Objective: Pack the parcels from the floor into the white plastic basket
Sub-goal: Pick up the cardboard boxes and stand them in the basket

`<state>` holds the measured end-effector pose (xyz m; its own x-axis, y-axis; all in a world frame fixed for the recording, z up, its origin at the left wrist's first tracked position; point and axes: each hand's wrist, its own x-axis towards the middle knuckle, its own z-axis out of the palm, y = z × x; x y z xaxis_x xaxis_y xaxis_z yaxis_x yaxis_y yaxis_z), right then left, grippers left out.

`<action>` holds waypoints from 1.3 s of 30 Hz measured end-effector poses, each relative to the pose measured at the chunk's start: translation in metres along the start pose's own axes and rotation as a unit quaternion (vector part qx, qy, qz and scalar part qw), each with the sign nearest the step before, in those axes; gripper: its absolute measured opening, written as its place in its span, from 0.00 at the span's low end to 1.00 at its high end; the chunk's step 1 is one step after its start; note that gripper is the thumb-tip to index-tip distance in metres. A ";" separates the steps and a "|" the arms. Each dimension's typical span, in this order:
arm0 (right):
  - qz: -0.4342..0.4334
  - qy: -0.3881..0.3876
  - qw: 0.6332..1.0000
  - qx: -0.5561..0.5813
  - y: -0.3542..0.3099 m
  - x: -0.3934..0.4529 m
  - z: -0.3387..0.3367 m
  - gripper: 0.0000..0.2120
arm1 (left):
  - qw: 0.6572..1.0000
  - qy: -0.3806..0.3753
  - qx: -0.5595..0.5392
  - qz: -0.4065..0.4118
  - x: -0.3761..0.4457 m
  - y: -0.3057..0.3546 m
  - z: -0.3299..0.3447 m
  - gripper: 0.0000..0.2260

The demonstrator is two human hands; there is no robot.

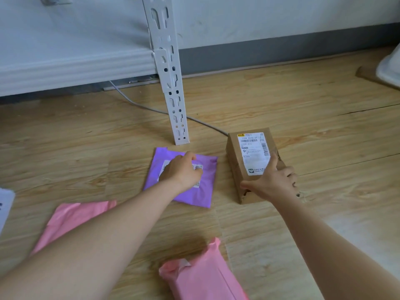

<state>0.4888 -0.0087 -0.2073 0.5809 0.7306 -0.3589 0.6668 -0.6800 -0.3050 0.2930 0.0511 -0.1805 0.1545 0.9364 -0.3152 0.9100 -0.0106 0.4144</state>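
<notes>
A purple mailer parcel [194, 191] lies flat on the wooden floor in the middle of the view. My left hand [184, 169] rests on its white label with the fingers curled down onto it. To its right stands a brown cardboard box [240, 156] with a shipping label on top. My right hand [272, 180] grips the box's near end, thumb on the left side and fingers over the right edge. Two pink mailer parcels lie nearer to me, one at the left [71, 219] and one at the bottom [203, 276]. A white object [389, 68], perhaps the basket, is cut off at the right edge.
A white perforated metal rack post [171, 83] stands on the floor just behind the purple parcel. A grey cable [147, 107] runs across the floor behind the post to the box. A white sheet [5, 206] pokes in at the left edge. The wall runs along the back.
</notes>
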 end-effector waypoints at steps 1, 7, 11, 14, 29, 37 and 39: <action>-0.004 0.010 1.000 0.009 -0.001 -0.007 0.002 0.56 | 1.000 -0.005 -0.015 -0.011 -0.002 -0.002 -0.001 0.19; -0.063 0.113 0.987 0.096 -0.022 -0.060 -0.003 0.59 | 0.977 0.014 -0.191 -0.093 -0.022 -0.010 -0.029 0.23; -0.129 0.132 0.970 0.158 -0.046 -0.112 -0.008 0.64 | 0.952 0.010 -0.302 -0.053 -0.048 -0.015 -0.063 0.31; -0.201 0.130 0.954 0.179 -0.070 -0.149 -0.011 0.64 | 0.938 -0.008 -0.345 -0.022 -0.075 -0.025 -0.093 0.46; -0.389 -0.112 0.799 0.445 -0.212 -0.300 -0.021 0.38 | 0.867 0.077 -0.455 0.187 -0.171 -0.195 -0.253 0.39; -0.390 -0.207 0.728 0.525 -0.303 -0.369 -0.006 0.29 | 0.868 0.042 -0.447 0.213 -0.223 -0.284 -0.321 0.30; -0.392 -0.208 0.720 0.534 -0.328 -0.393 0.003 0.25 | 0.865 0.039 -0.451 0.216 -0.233 -0.308 -0.341 0.27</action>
<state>0.0409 -0.0730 0.0313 -0.1177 0.9848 0.1277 -0.1546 0.1089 -0.9820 -0.1539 -0.0438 0.0562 0.3460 0.9349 0.0792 0.0982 -0.1200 0.9879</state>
